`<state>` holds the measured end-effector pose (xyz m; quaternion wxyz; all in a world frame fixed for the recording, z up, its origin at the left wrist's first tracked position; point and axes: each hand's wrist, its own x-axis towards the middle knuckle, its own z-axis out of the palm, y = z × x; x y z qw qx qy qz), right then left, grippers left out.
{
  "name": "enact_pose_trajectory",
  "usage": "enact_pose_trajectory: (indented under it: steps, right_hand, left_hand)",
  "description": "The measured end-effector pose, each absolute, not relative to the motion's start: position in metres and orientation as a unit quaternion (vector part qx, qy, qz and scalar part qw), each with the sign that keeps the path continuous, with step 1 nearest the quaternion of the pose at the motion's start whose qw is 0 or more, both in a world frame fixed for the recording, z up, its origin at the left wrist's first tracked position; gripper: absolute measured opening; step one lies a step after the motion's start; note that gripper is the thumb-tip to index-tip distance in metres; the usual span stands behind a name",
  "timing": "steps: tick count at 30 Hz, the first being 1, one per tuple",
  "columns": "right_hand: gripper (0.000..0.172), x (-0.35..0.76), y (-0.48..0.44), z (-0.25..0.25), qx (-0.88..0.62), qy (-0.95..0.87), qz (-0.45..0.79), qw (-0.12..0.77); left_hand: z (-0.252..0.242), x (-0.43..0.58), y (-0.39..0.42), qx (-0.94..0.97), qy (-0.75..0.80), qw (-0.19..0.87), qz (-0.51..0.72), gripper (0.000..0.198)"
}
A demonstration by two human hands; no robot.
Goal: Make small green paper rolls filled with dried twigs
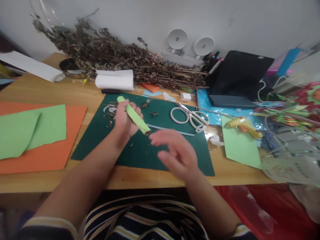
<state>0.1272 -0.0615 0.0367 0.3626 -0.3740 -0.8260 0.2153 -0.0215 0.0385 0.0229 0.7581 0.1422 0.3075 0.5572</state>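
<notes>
A light green paper roll point(136, 119) slants down to the right, with something dark and dry showing at its lower end. My left hand point(123, 124) is closed around its upper part, over the dark green cutting mat point(92, 133). Close to the roll's lower end is my right hand point(178, 151), slightly blurred, with thumb and fingers apart and nothing between them. Scissors point(188, 115) lie on the mat, and a thin pale stick point(172, 130) rests nearer to my right hand. Bits of dried leaf point(154, 113) are scattered about.
Green paper point(50, 126) on an orange sheet point(72, 133) covers the table's left side. Behind the mat lie a white roll point(115, 81) and a heap of dried branches point(112, 50). A yellow glue gun point(243, 126) and a black tablet point(241, 75) are at the right.
</notes>
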Motion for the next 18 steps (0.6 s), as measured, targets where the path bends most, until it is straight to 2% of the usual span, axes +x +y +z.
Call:
enact_pose_trajectory:
  steps: [2, 5, 7, 13, 18]
  right_hand:
    - [0.038, 0.136, -0.04, 0.036, -0.397, -0.823, 0.202, 0.351]
    - [0.055, 0.141, -0.015, 0.035, -0.349, -0.89, 0.202, 0.213]
    - [0.056, 0.138, -0.007, 0.031, -0.299, -0.914, 0.21, 0.178]
    - [0.034, 0.122, -0.004, 0.013, -0.194, -0.915, 0.189, 0.299]
    - [0.029, 0.12, -0.011, 0.004, -0.175, -0.897, 0.156, 0.375]
  left_hand:
    - [0.023, -0.019, 0.036, 0.175, 0.295, 0.767, 0.542, 0.037]
    - [0.021, -0.017, 0.032, 0.213, 0.281, 0.772, 0.529, 0.037]
    - [0.021, -0.016, 0.031, 0.227, 0.276, 0.772, 0.525, 0.038]
    - [0.018, -0.016, 0.03, 0.269, 0.262, 0.771, 0.513, 0.04]
    - [0.015, -0.012, 0.028, 0.3, 0.268, 0.765, 0.503, 0.038]
